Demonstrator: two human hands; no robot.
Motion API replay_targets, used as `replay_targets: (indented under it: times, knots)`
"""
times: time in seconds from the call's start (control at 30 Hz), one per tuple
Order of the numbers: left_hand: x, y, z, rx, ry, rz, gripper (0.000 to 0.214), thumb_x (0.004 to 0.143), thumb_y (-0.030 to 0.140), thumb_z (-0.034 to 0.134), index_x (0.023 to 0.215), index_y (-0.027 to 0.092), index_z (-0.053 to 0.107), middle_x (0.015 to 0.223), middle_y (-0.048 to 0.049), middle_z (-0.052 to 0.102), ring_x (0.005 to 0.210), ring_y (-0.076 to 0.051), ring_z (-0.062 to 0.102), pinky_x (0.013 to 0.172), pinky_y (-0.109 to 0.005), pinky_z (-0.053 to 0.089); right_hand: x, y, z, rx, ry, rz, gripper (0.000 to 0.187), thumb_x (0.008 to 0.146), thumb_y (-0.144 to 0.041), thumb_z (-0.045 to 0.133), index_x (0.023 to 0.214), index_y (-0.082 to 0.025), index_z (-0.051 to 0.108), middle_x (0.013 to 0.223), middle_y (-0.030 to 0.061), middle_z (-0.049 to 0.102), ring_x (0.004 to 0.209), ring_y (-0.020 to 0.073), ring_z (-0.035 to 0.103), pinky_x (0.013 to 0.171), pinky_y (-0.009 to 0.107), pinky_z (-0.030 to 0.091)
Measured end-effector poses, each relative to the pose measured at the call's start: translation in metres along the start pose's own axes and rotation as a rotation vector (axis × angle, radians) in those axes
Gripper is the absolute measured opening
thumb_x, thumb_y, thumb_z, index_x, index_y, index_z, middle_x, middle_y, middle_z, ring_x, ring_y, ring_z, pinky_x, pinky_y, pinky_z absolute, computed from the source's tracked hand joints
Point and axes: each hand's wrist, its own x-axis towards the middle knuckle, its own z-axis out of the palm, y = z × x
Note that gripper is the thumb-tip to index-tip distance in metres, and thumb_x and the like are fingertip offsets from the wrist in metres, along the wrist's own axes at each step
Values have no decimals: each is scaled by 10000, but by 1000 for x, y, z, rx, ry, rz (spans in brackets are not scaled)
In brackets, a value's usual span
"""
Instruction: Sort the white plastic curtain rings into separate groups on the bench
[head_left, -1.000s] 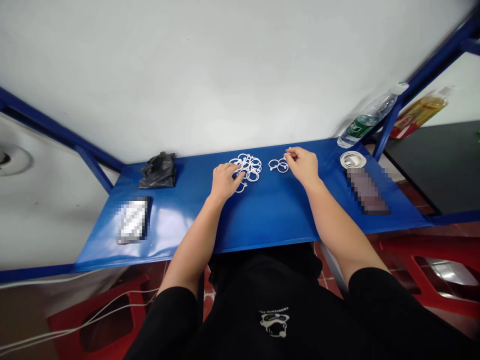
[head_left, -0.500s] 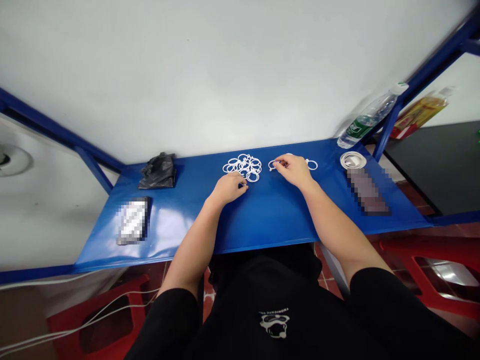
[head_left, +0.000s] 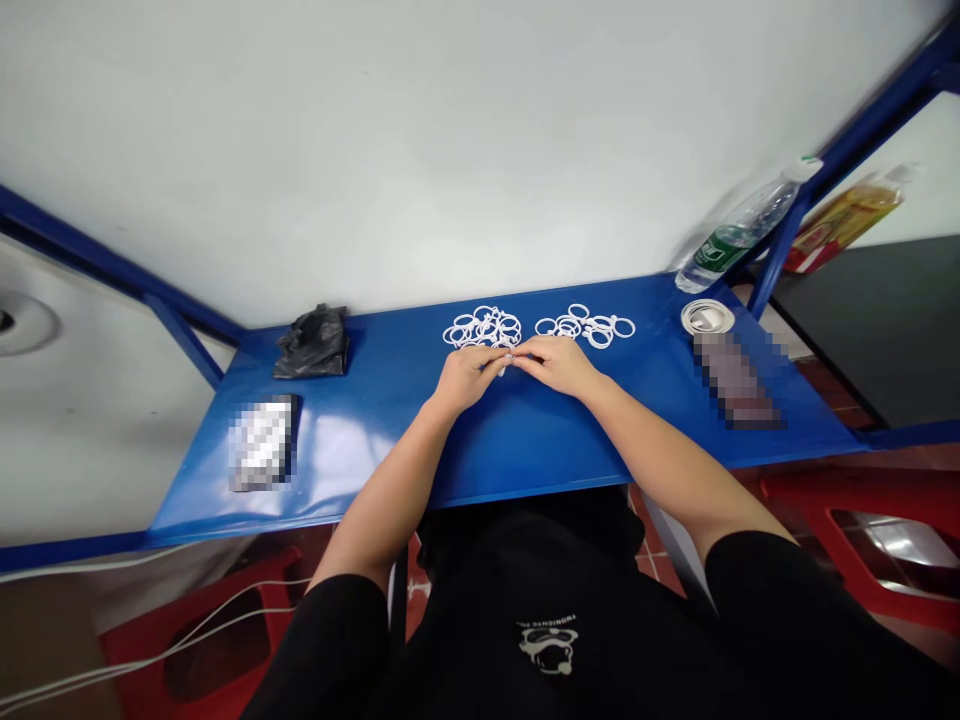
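My left hand (head_left: 466,375) and my right hand (head_left: 556,363) meet fingertip to fingertip at the middle of the blue table (head_left: 525,440). Both pinch one white plastic ring (head_left: 509,356), mostly hidden by the fingers. Just beyond the left hand lies a tangled pile of white rings (head_left: 484,328). A flatter row of white rings (head_left: 586,326) lies beyond the right hand.
A crumpled black bag (head_left: 313,341) sits at the back left, a blurred flat object (head_left: 262,441) at the front left. On the right are a roll of white tape (head_left: 706,316), a blurred object (head_left: 736,378) and a water bottle (head_left: 739,231). Red stools stand below.
My left hand drew a ring back out of the pile. My right hand left the right-hand row and came in to meet it, so the row now shows fully.
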Motion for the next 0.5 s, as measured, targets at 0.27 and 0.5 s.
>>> replay_targets:
  times: [0.27, 0.5]
  knots:
    - [-1, 4, 6, -7, -3, 6, 266, 1082, 347, 603, 1192, 249, 823, 1078, -53, 843, 942, -189, 807, 868, -308, 631, 1, 0, -4, -11, 28, -2, 225, 1022, -367, 640, 979, -254, 830, 917, 22, 824, 802, 186, 726, 759, 308, 506]
    - [-2, 3, 8, 17, 31, 40, 223, 1053, 255, 623, 1170, 248, 814, 1058, -43, 843, 926, -176, 802, 859, -309, 624, 2, -2, -6, -5, 22, 39, 206, 984, -303, 634, 1011, -246, 831, 909, 27, 816, 761, 178, 701, 733, 303, 487]
